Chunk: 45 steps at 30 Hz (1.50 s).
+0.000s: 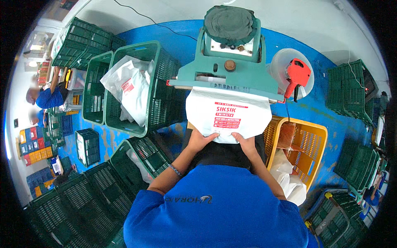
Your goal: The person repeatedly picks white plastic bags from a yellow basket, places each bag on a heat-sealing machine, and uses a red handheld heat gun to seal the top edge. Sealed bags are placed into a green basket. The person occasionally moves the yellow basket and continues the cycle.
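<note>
A white plastic bag [228, 111] with a red printed panel hangs from the jaw of a teal sealing machine [230, 72] in front of me. My left hand [201, 140] grips the bag's lower left edge. My right hand [245, 141] grips its lower right edge. The bag's top edge lies under the machine's front bar and is hidden there.
A green crate [156, 78] at the left holds several white bags; more green crates stand around it and below. A yellow crate [308, 142] at the right holds brown pieces and white bags. A red label gun [297, 76] rests beside the machine. Two people sit at far left.
</note>
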{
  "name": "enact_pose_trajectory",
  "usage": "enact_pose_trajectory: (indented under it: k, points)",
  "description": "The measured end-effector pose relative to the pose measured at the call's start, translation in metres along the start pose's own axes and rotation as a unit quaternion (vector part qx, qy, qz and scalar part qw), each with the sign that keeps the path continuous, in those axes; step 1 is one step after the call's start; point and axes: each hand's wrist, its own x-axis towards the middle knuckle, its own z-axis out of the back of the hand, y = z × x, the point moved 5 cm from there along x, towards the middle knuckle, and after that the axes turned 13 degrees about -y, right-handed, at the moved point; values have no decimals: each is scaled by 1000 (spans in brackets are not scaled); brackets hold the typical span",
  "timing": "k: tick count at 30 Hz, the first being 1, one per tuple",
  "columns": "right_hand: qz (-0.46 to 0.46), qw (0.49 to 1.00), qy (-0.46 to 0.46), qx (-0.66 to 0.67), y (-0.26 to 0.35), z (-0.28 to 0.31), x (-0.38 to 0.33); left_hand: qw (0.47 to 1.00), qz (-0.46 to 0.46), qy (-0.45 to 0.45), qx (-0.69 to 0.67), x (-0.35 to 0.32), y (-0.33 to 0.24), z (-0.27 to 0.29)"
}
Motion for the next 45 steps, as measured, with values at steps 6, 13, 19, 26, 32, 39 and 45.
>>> enact_pose_trajectory:
  k: [6,13,19,26,32,39,45]
  points:
    - [-24,1000,9,-6,-8,1,-2,1000,23,15,-8,-4,7,-2]
    - [5,1000,0,3,-3,1,-3,1000,10,21,20,-3,7,-3]
    - [-1,999,-10,43,-2,2,-1,1000,18,19,-8,-3,0,-4]
    - [52,998,-13,-22,-2,7,-2,996,75,38,-9,-3,7,-3]
    - [95,995,-20,8,4,9,-2,999,33,36,-10,0,1,-5]
    - [50,999,6,-18,1,8,-3,999,34,36,15,-1,10,-3]
    - [98,994,-39,-27,6,10,-3,999,40,22,-4,2,11,-3]
